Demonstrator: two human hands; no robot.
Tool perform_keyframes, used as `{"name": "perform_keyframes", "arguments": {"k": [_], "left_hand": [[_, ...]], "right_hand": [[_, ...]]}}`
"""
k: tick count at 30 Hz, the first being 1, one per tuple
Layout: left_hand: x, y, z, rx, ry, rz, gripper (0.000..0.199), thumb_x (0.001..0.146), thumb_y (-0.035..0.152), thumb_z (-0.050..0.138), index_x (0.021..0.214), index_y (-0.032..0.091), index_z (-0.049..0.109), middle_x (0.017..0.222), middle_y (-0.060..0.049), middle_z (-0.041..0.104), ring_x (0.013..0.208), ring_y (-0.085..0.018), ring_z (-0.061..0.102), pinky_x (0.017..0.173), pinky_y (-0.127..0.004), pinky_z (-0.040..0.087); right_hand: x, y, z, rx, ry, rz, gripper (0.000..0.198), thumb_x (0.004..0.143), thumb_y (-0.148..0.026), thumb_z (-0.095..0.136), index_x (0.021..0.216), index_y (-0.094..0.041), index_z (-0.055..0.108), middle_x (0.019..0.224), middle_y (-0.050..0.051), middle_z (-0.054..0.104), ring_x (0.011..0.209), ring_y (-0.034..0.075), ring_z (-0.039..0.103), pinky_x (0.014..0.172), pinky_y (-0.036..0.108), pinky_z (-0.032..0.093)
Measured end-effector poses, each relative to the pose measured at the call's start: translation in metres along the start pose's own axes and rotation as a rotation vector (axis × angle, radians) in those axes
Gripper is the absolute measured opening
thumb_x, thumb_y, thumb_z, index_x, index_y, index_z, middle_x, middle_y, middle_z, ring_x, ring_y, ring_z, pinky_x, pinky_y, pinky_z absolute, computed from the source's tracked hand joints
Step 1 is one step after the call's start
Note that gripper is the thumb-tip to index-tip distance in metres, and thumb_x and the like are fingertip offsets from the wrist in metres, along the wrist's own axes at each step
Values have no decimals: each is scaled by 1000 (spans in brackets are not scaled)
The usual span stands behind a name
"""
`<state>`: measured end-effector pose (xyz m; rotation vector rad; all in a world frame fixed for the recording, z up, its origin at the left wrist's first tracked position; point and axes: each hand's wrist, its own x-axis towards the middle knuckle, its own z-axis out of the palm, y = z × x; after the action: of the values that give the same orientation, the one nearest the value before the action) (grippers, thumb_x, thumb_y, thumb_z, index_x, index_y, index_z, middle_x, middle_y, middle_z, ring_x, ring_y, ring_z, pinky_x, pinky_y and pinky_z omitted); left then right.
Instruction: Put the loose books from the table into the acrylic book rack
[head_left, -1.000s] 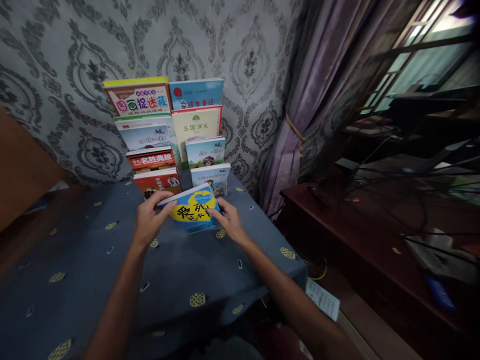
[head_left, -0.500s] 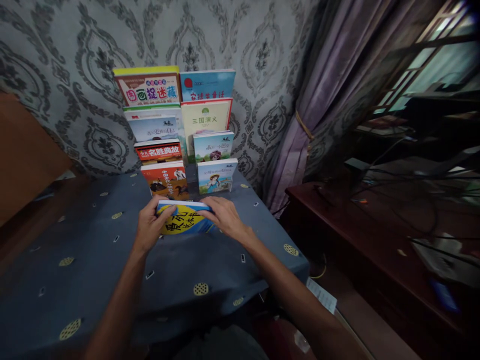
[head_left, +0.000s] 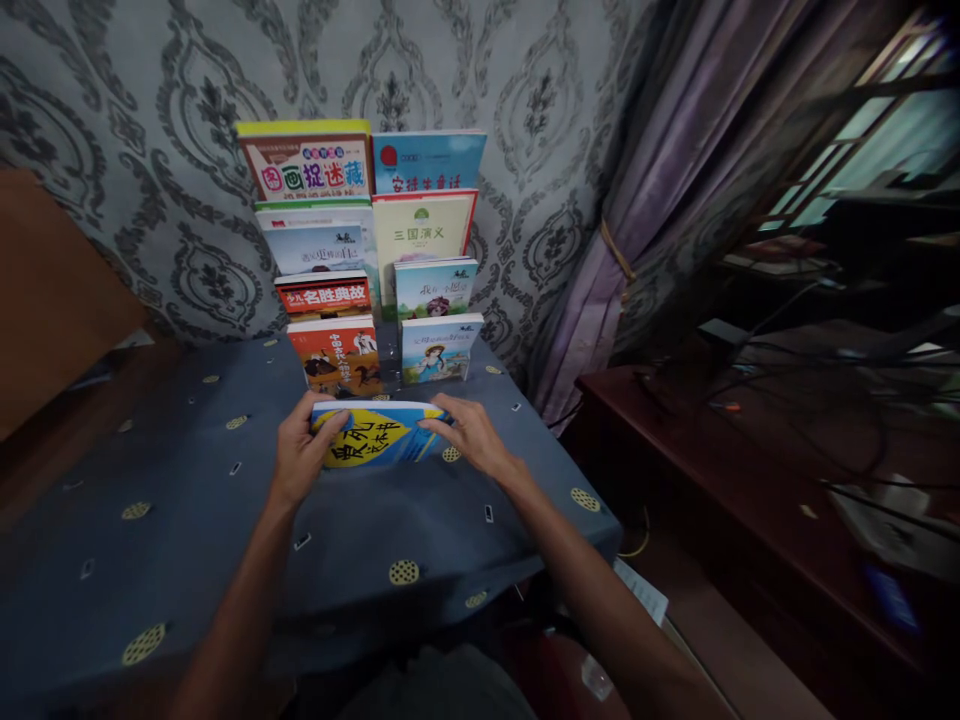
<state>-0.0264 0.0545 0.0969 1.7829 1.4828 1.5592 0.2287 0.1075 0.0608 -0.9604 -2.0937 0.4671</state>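
Note:
A blue and yellow book (head_left: 373,436) lies almost flat on the blue patterned tablecloth (head_left: 187,510), held from both sides. My left hand (head_left: 300,455) grips its left edge, thumb on the cover. My right hand (head_left: 472,436) holds its right edge with fingers spread over the corner. Just behind it stands a tiered rack of books: an orange-red book (head_left: 335,357) and a light blue book (head_left: 439,348) in the front row, more rows rising behind up to a yellow-topped book (head_left: 307,160).
A patterned wall is behind the rack. A purple curtain (head_left: 622,200) hangs to the right. A dark wooden desk (head_left: 750,470) with cables stands at right, below a window. A brown board (head_left: 52,290) sits at far left. A paper (head_left: 641,590) lies on the floor.
The blue and yellow book has tipped from leaning upright in front of the rack to lying nearly flat on the cloth, drawn slightly toward me. Both hands stayed on it.

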Motion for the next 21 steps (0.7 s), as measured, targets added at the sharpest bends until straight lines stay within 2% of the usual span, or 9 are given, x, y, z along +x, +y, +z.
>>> {"name": "perform_keyframes", "arguments": {"k": [5, 8, 10, 12, 14, 17, 21], "left_hand": [[8, 14, 3, 11, -44, 45, 17, 80, 37, 65, 83, 20, 63, 70, 4, 61, 63, -11, 53, 58, -20, 43], [10, 21, 6, -24, -10, 58, 16, 79, 36, 66, 81, 20, 63, 69, 4, 60, 63, -11, 52, 58, -20, 43], [9, 22, 10, -66, 21, 28, 17, 78, 37, 66, 79, 20, 62, 67, 4, 58, 62, -11, 51, 57, -20, 42], [6, 17, 14, -134, 52, -40, 21, 77, 39, 68, 79, 19, 62, 67, 5, 56, 60, -10, 49, 56, -19, 41], [1, 9, 20, -233, 87, -131, 27, 75, 43, 71, 80, 19, 61, 66, 5, 54, 58, -9, 48, 54, -19, 41], [-6, -6, 30, -388, 154, -256, 35, 71, 50, 74, 80, 19, 58, 65, 6, 53, 56, -9, 49, 53, -19, 42], [-14, -22, 39, -480, 196, -368, 40, 66, 52, 77, 79, 20, 56, 64, 7, 54, 54, -9, 50, 52, -19, 43]], "right_hand": [[2, -2, -15, 67, -60, 21, 42, 92, -58, 56, 76, -19, 61, 69, -1, 61, 65, 14, 56, 61, 24, 36], [4, -1, -15, 272, 92, 81, 37, 83, -56, 68, 94, -21, 68, 85, 2, 69, 80, 18, 63, 71, 28, 46], [3, 2, -7, 472, 227, 160, 52, 75, -55, 75, 115, -24, 64, 97, 4, 71, 89, 22, 66, 77, 32, 51], [-1, 5, 6, 679, 303, 262, 69, 69, -55, 79, 127, -25, 57, 104, 5, 72, 91, 23, 67, 79, 35, 55], [-7, 8, 20, 850, 289, 373, 72, 64, -56, 81, 125, -25, 58, 102, 5, 73, 88, 24, 69, 78, 37, 57], [-16, 11, 38, 969, 225, 489, 62, 58, -53, 85, 109, -23, 65, 92, 3, 75, 82, 24, 71, 77, 39, 59], [-22, 11, 46, 936, 251, 479, 50, 61, -48, 86, 99, -22, 68, 88, 2, 75, 78, 22, 70, 77, 37, 59]]}}
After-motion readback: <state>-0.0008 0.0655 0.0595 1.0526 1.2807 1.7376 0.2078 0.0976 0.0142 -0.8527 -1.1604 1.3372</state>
